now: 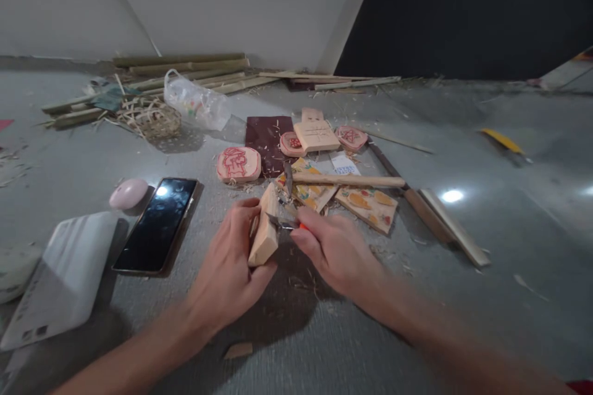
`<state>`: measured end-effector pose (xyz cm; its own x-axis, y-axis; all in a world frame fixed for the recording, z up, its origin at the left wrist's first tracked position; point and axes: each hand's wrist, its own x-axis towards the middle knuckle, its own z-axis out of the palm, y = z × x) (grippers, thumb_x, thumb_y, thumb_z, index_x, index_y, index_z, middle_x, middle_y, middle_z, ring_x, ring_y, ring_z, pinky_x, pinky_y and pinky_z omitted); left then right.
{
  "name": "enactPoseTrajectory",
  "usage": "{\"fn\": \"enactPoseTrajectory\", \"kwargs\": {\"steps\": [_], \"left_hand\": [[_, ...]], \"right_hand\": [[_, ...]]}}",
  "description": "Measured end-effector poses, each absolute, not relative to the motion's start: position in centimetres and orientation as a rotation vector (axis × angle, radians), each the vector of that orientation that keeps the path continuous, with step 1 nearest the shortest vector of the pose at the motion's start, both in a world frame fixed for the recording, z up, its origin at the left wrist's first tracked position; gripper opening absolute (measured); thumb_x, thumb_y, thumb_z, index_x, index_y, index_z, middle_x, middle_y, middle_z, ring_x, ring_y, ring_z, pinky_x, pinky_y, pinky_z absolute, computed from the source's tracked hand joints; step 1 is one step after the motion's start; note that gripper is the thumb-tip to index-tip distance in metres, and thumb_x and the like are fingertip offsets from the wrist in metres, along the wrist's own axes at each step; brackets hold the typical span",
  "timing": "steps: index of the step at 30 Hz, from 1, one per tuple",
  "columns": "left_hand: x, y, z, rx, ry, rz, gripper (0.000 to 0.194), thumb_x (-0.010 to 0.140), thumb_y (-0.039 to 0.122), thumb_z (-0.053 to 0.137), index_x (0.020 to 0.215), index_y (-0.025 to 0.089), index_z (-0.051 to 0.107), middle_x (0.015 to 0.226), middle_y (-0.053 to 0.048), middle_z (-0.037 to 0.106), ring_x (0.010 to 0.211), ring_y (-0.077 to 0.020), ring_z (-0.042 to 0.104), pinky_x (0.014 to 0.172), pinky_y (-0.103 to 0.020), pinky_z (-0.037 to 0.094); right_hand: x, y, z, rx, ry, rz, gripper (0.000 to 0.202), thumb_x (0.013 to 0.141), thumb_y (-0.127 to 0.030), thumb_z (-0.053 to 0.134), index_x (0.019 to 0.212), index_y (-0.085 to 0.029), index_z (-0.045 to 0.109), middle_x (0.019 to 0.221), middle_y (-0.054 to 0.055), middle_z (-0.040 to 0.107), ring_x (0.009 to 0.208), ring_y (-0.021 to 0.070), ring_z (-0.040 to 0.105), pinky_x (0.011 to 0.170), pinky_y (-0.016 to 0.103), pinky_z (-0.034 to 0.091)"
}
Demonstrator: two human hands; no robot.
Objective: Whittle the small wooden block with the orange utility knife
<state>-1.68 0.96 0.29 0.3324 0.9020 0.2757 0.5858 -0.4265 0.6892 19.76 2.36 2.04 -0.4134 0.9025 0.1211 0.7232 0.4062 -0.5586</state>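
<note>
My left hand [231,259] is closed around a pale wooden block [265,237], holding it tilted up off the floor. In my right hand [336,250] is a utility knife [283,222] with an orange-red part showing at the fingers. Its blade meets the right side of the block. Just beyond lies a hammer [347,180] with a wooden handle. Carved wooden pieces with red line drawings surround it, one [238,163] to the left and another [352,137] to the right. A plain carved block [317,136] sits between them.
A dark phone [157,225], a white power bank [62,281] and a pink oval case [128,194] lie at left. Bamboo sticks [185,66] and a clear plastic bag [197,102] are along the wall. A yellow cutter [503,141] and a machete [428,216] lie right.
</note>
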Motion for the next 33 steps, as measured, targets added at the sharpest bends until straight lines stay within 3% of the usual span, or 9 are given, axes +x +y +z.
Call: {"fn": "enactPoseTrajectory", "kwargs": {"steps": [6, 16, 22, 27, 33], "left_hand": [[-1.45, 0.86, 0.16, 2.120, 1.325, 0.890, 0.050, 0.080, 0.015, 0.053, 0.127, 0.023, 0.040, 0.141, -0.014, 0.052, 0.119, -0.0288, 0.060, 0.097, -0.047, 0.053], [-1.16, 0.90, 0.05, 2.129, 1.366, 0.905, 0.043, 0.081, 0.017, 0.053, 0.121, 0.023, 0.041, 0.128, -0.011, 0.056, 0.107, -0.0265, 0.063, 0.091, -0.046, 0.056], [-1.09, 0.73, 0.01, 2.140, 1.386, 0.895, 0.041, 0.083, 0.018, 0.052, 0.122, 0.023, 0.040, 0.127, -0.012, 0.057, 0.108, -0.0281, 0.065, 0.090, -0.048, 0.056], [-1.15, 0.15, -0.24, 2.265, 1.388, 0.855, 0.042, 0.085, 0.018, 0.053, 0.124, 0.022, 0.040, 0.137, -0.018, 0.053, 0.120, -0.0343, 0.061, 0.094, -0.052, 0.055], [-1.64, 0.50, 0.00, 2.112, 1.342, 0.907, 0.047, 0.083, 0.016, 0.051, 0.128, 0.024, 0.042, 0.137, -0.013, 0.055, 0.115, -0.0289, 0.066, 0.093, -0.048, 0.057]], "right_hand": [[19.50, 2.71, 1.63, -1.476, -2.287, 0.451, 0.052, 0.110, -0.059, 0.025, 0.082, -0.022, 0.051, 0.062, -0.002, 0.047, 0.056, 0.0144, 0.035, 0.055, 0.029, 0.018], [19.15, 2.49, 1.55, -1.529, -2.296, 0.384, 0.054, 0.111, -0.056, 0.025, 0.090, -0.021, 0.059, 0.067, 0.002, 0.059, 0.056, 0.0151, 0.045, 0.056, 0.029, 0.019], [18.87, 2.43, 1.94, -1.609, -2.321, 0.378, 0.049, 0.111, -0.052, 0.030, 0.093, -0.020, 0.062, 0.068, 0.003, 0.064, 0.057, 0.0166, 0.051, 0.056, 0.031, 0.017], [19.29, 2.86, 1.58, -1.730, -2.310, 0.381, 0.047, 0.112, -0.052, 0.031, 0.093, -0.020, 0.061, 0.073, 0.005, 0.067, 0.060, 0.0177, 0.055, 0.058, 0.031, 0.019], [19.50, 3.18, 1.31, -1.556, -2.269, 0.479, 0.053, 0.112, -0.058, 0.024, 0.093, -0.021, 0.058, 0.077, 0.003, 0.067, 0.065, 0.0168, 0.056, 0.059, 0.030, 0.023]]}}
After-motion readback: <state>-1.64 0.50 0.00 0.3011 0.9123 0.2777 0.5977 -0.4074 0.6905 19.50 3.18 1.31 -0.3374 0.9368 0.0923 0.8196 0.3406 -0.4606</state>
